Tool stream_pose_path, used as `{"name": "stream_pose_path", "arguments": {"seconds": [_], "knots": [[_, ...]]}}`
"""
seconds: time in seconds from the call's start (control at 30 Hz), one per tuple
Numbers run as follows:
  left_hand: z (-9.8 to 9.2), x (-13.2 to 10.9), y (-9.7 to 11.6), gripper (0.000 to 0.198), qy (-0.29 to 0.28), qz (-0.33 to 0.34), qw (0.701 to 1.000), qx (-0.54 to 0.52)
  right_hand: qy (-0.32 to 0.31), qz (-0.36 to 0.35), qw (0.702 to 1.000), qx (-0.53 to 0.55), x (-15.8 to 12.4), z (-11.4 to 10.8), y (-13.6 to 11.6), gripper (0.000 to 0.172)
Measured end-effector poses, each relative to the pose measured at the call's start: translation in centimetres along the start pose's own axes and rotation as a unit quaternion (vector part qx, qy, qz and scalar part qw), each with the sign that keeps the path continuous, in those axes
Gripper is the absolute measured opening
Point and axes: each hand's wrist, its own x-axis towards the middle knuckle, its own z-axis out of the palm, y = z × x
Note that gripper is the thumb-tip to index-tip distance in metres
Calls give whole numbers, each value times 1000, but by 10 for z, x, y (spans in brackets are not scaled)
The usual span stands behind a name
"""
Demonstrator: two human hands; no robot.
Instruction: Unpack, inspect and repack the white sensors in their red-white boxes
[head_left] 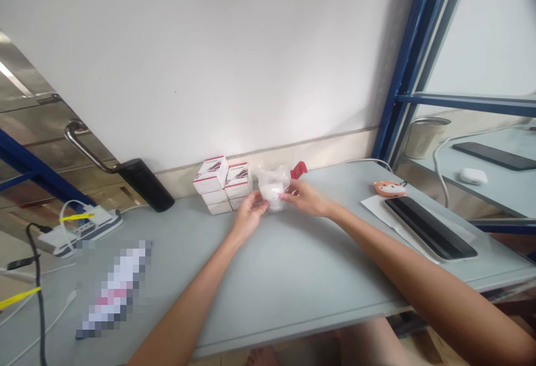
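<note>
At the back of the table, both hands meet around a rounded white object in a clear plastic bag [274, 191]. My left hand [248, 212] is closed on its lower left side, thumb and fingers pressed to it. From the right, my right hand [307, 198] pinches it with the fingertips. The bag's loose clear plastic puffs up above the hands, and I cannot make out what the white object is. Just left stand several small white boxes with red edges [211, 175], stacked against the wall. A red piece [298, 170], perhaps a box flap, shows behind my right hand.
To the right lie a black-screened phone [431, 226] on white paper and an orange animal-faced case [390, 188]. A black cylinder [146, 183] stands at the back left. Nearer are a power strip [87, 232] with cables and a pixelated item [115, 288]. A blue-framed shelf rises at right.
</note>
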Motion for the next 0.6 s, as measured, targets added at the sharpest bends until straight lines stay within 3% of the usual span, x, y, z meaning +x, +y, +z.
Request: {"name": "stream_pose_path", "arguments": {"seconds": [0.17, 0.27, 0.47, 0.6], "knots": [[-1, 0, 1, 69, -20, 1, 1000, -7, -9, -50, 989, -142, -3, -12, -1, 22], [0, 1, -3, 65, -49, 39, 998, 20, -22, -70, 976, -204, -6, -14, -3, 24], [-8, 3, -16, 55, -88, 39, 984, 150, -49, -67, 985, -153, -11, -14, -13, 45], [-6, -2, -8, 72, -94, 30, 988, 116, -65, -38, 979, -189, -13, -6, -13, 26]]}}
